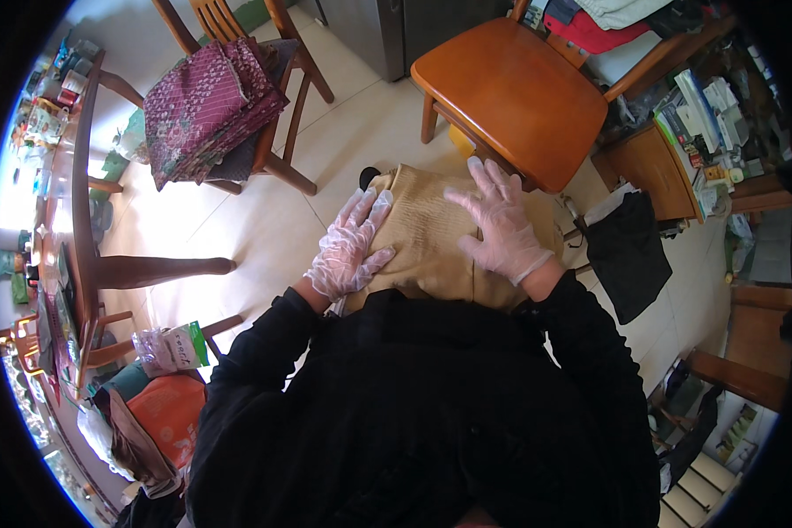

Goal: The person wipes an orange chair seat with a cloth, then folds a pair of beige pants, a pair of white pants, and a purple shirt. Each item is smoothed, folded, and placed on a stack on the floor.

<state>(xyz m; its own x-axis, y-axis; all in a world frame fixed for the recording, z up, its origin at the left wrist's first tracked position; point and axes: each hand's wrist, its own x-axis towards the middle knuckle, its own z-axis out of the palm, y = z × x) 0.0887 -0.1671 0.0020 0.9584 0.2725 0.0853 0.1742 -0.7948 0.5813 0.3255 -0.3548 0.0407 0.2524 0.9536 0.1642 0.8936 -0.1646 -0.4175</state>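
Tan fabric (429, 224) lies over my lap, wrinkled and ribbed near its middle; I cannot tell whether it is worn or laid there. My left hand (350, 247), in a clear disposable plastic glove, rests flat against its left side with the thumb spread. On the right, my right hand (498, 224) wears the same kind of glove. Its fingers are spread over the fabric and nothing is in them. Whether that palm touches the cloth is hard to tell. A small black rounded thing (369, 177) shows past the far left edge of the fabric.
Ahead stands a wooden chair (515, 92); another at left holds folded maroon patterned cloth (204, 105). A cluttered table (89, 218) runs along the left. Black cloth (627, 257) hangs at right, by a loaded cabinet (653, 171). An orange bag (168, 412) sits lower left.
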